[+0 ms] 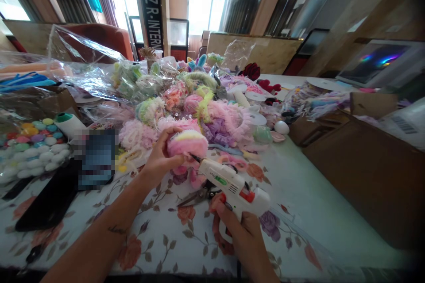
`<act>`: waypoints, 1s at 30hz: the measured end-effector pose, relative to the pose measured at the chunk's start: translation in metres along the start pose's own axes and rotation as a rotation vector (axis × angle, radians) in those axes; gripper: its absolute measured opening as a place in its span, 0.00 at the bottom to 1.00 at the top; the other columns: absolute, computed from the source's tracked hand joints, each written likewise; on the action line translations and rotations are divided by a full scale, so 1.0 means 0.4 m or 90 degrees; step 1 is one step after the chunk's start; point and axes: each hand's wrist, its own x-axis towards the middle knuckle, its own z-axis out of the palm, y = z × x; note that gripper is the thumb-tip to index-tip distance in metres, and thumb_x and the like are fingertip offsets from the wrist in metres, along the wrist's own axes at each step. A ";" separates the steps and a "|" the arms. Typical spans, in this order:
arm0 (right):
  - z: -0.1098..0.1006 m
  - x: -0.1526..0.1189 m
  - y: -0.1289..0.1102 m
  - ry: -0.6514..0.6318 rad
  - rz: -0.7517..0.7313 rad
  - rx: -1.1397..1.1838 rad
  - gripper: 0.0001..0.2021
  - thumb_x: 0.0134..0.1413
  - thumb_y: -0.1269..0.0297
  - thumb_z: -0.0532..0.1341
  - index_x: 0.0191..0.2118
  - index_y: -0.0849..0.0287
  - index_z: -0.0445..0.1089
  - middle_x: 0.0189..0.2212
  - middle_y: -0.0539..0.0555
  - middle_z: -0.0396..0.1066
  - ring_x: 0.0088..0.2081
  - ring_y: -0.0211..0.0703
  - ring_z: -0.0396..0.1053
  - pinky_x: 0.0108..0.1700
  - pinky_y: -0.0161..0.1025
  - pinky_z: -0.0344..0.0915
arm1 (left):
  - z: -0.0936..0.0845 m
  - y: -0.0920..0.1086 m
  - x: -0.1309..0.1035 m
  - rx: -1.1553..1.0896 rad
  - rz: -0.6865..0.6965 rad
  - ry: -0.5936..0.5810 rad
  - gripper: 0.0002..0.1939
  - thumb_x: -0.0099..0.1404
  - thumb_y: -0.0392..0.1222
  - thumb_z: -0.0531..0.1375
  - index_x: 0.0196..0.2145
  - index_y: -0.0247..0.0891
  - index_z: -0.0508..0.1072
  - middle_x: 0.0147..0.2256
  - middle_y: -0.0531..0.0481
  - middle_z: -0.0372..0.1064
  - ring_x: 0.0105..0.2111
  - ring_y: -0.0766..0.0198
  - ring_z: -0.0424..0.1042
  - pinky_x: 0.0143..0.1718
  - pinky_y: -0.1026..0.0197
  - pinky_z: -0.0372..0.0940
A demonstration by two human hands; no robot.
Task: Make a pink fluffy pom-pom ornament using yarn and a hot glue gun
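Observation:
My left hand (pixel 167 152) grips a fluffy pink ball (pixel 191 143) with a pale yellow band across its top. The fingers wrap its left side, and the thumb lies along its lower edge. My right hand (pixel 232 221) is closed around the handle of a white glue gun (pixel 222 176) with red parts. The gun's dark nozzle points up and left, at the lower edge of the pink ball; whether it touches I cannot tell. Beneath the gun, a pair of scissors (pixel 195 196) rests on the floral tablecloth (pixel 159 247), partly hidden by my right hand.
Fluffy trims and yarn (pixel 229 119) are heaped behind my hands. At left are a bag of coloured balls (pixel 43 150), a phone (pixel 98 159) with a blurred screen and a long black object (pixel 46 203). A cardboard box (pixel 358 172) stands at right, near a white ball (pixel 281 127).

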 end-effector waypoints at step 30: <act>0.003 0.000 -0.008 -0.006 -0.014 -0.007 0.25 0.50 0.39 0.68 0.29 0.59 0.70 0.17 0.49 0.68 0.13 0.31 0.57 0.15 0.29 0.51 | 0.007 0.001 -0.004 -0.004 -0.018 -0.007 0.31 0.47 0.35 0.74 0.49 0.44 0.70 0.44 0.50 0.69 0.34 0.65 0.70 0.33 0.66 0.70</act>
